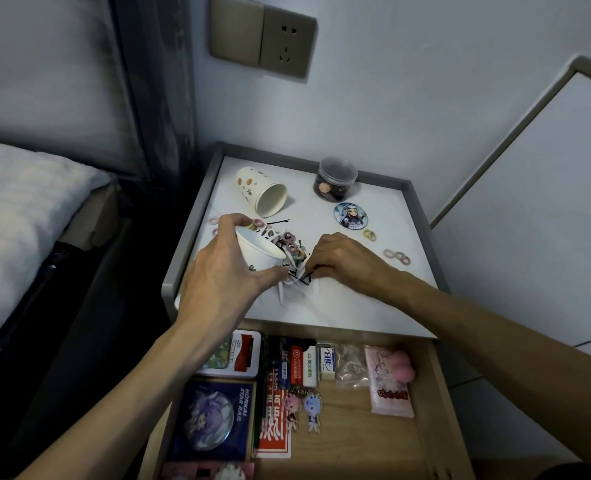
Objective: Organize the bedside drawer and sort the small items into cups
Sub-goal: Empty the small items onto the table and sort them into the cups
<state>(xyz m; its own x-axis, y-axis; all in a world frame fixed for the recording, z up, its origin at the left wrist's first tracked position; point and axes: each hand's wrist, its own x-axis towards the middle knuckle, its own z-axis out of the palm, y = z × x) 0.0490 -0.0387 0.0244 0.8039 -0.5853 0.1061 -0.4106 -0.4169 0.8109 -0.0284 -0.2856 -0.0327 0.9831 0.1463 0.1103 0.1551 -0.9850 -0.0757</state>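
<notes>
My left hand [224, 271] grips a white paper cup [257, 252], tilted with its mouth toward a pile of black hairpins, small hair ties and white strips [292, 252] on the bedside table top [363, 292]. At the pile's right side, my right hand [342, 259] pinches some black hairpins [304, 274] beside the cup's rim. A second patterned paper cup [263, 195] lies on its side behind the pile. Loose hair ties [396, 256] lie to the right. Below, the open drawer [356, 441] holds cards, erasers, keychains and packets.
A clear jar with a dark lid [336, 180] and a round badge [351, 215] sit at the table's back right. A bed [20, 223] lies left of the table. The wall behind carries a socket [285, 41]. A white cabinet door [536, 216] stands to the right.
</notes>
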